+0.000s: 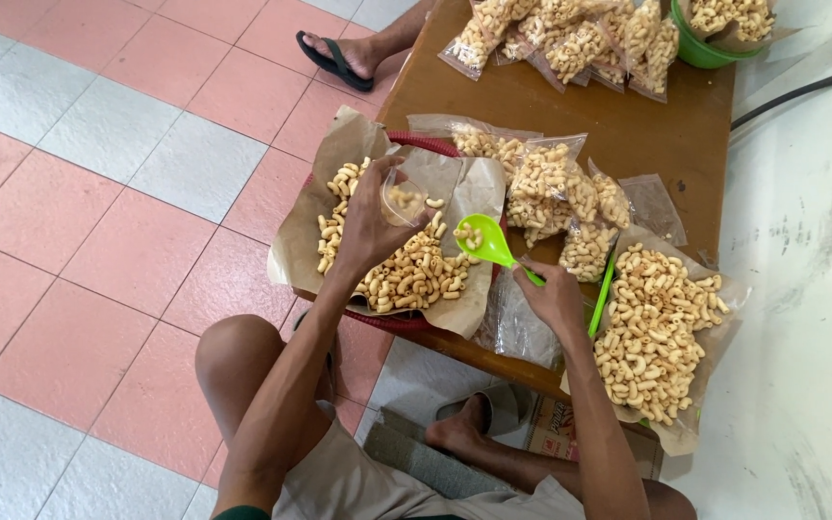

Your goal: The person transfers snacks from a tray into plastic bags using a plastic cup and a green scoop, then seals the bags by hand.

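The left hand [370,223] pinches an open clear bag [403,200] above the snack basket [406,323] at the table's [628,125] near-left corner. The right hand [553,294] grips a green scoop [485,241], tilted toward the bag; bare tile floor [98,193] lies left.

Both arms outstretched; left hand [370,223] fingers curled in grip, right hand [553,297] closed, pinching.

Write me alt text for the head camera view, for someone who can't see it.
Seen from above, a seated person's left hand holds a small clear bag over a paper-lined red basket of curled snack pieces, while the right hand tips a green scoop toward it. Filled bags lie on the brown table.
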